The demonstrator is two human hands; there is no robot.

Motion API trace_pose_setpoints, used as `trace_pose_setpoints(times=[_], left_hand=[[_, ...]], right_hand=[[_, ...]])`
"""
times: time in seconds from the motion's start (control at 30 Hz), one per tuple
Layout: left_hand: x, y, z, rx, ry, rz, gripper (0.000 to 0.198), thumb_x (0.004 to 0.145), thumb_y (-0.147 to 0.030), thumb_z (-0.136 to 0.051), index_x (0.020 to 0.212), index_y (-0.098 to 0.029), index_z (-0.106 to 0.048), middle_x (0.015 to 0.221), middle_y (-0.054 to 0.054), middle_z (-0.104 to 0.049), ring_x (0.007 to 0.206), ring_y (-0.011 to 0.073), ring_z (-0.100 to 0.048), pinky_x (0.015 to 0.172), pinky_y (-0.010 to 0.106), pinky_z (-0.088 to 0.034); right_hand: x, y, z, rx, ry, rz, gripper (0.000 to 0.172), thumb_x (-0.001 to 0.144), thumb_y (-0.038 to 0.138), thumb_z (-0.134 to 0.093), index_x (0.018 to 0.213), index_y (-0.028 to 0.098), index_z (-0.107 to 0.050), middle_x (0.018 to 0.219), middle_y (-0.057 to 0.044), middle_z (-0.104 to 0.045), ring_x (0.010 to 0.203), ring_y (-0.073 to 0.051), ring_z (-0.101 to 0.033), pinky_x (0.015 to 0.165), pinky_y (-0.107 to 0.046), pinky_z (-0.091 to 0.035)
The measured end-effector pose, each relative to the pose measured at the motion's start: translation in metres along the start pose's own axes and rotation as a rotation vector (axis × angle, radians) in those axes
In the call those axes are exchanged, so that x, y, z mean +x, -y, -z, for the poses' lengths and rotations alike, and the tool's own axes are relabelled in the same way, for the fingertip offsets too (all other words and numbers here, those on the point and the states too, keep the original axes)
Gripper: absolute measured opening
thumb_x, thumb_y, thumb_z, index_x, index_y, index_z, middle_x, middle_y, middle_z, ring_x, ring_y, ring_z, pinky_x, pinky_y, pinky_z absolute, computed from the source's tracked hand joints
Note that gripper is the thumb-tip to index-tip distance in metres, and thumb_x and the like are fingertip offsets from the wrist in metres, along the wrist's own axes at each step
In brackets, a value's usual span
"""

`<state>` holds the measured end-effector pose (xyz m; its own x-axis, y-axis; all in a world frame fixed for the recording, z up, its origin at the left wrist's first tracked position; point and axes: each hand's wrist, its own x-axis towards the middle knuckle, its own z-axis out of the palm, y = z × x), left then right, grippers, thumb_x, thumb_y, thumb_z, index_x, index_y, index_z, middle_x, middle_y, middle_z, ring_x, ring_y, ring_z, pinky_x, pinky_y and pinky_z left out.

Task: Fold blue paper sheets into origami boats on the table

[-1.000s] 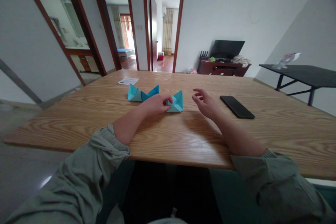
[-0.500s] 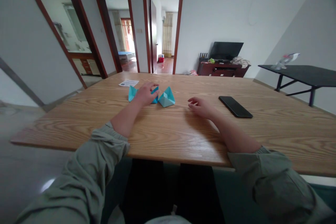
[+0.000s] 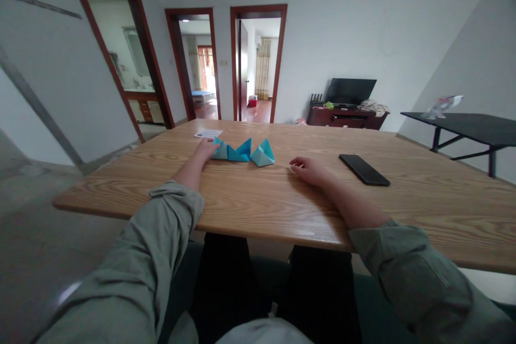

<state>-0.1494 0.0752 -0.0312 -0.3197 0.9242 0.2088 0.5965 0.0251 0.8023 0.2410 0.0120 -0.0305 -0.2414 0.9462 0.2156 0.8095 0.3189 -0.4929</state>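
Observation:
Three folded blue paper boats stand in a row on the wooden table (image 3: pixel 258 199). My left hand (image 3: pixel 205 151) is at the left end of the row, its fingers closed at the edge of the left light-blue paper boat (image 3: pixel 221 151). Part of that boat is hidden behind the fingers. A darker blue paper boat (image 3: pixel 239 152) stands in the middle, close against it. The right light-blue paper boat (image 3: pixel 263 155) is slightly apart. My right hand (image 3: pixel 308 169) rests on the tabletop to the right of the row, fingers loosely bent and a little apart, holding nothing.
A black phone (image 3: pixel 364 170) lies right of my right hand. Beyond my left hand is a printed sheet of paper (image 3: pixel 208 133). Farther off stand a dark folding table (image 3: pixel 475 126) and a cabinet (image 3: pixel 346 116) bearing a television (image 3: pixel 351 91).
My left hand has moved left from the middle paper boat to the left one, uncovering the middle boat. My right hand stays in place. The camera view has tilted up slightly.

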Motion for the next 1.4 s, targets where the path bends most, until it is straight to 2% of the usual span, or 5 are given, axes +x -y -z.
trace_pose_setpoints(times=[0.33, 0.9, 1.1, 1.27, 1.4], left_hand=[[-0.019, -0.032, -0.043, -0.115, 0.371, -0.252, 0.038, 0.082, -0.031, -0.058, 0.117, -0.015, -0.062, 0.104, 0.01, -0.068, 0.084, 0.016, -0.063, 0.075, 0.025, -0.048], [-0.019, -0.022, -0.028, 0.496, 0.369, -0.421, 0.019, 0.07, -0.021, -0.057, 0.084, -0.019, -0.069, 0.087, 0.004, -0.07, 0.079, 0.0184, -0.062, 0.069, 0.024, -0.046], [-0.015, -0.016, -0.024, 0.509, 0.281, -0.368, 0.022, 0.074, -0.022, -0.055, 0.089, -0.017, -0.07, 0.096, 0.008, -0.071, 0.087, 0.0211, -0.063, 0.075, 0.027, -0.047], [-0.022, -0.022, -0.023, 0.46, 0.406, -0.431, 0.029, 0.077, -0.031, -0.057, 0.1, -0.022, -0.071, 0.105, 0.003, -0.072, 0.095, 0.0204, -0.063, 0.085, 0.025, -0.047], [-0.026, -0.025, -0.024, 0.455, 0.48, -0.476, 0.04, 0.076, -0.034, -0.058, 0.115, -0.028, -0.066, 0.122, 0.0, -0.065, 0.11, 0.02, -0.06, 0.095, 0.026, -0.044]], right_hand=[[0.006, -0.001, -0.006, 0.007, -0.049, 0.033, 0.033, 0.084, 0.034, -0.055, 0.112, 0.019, -0.063, 0.092, -0.005, -0.069, 0.071, -0.014, -0.06, 0.066, -0.025, -0.045], [0.005, -0.011, -0.001, -0.133, -0.168, -0.104, 0.049, 0.079, 0.05, -0.059, 0.117, 0.018, -0.061, 0.115, -0.012, -0.063, 0.095, -0.023, -0.061, 0.083, -0.033, -0.045], [0.006, -0.011, 0.001, -0.18, -0.149, -0.11, 0.032, 0.081, 0.038, -0.055, 0.103, 0.017, -0.065, 0.105, -0.01, -0.067, 0.097, -0.023, -0.06, 0.082, -0.03, -0.044], [0.001, -0.004, 0.001, -0.148, -0.052, -0.06, 0.05, 0.078, 0.035, -0.061, 0.125, 0.018, -0.055, 0.117, -0.01, -0.064, 0.102, -0.023, -0.06, 0.084, -0.029, -0.043], [-0.002, 0.001, 0.005, -0.203, 0.015, -0.092, 0.034, 0.079, 0.037, -0.061, 0.107, 0.019, -0.066, 0.104, -0.009, -0.069, 0.096, -0.023, -0.061, 0.08, -0.028, -0.043]])
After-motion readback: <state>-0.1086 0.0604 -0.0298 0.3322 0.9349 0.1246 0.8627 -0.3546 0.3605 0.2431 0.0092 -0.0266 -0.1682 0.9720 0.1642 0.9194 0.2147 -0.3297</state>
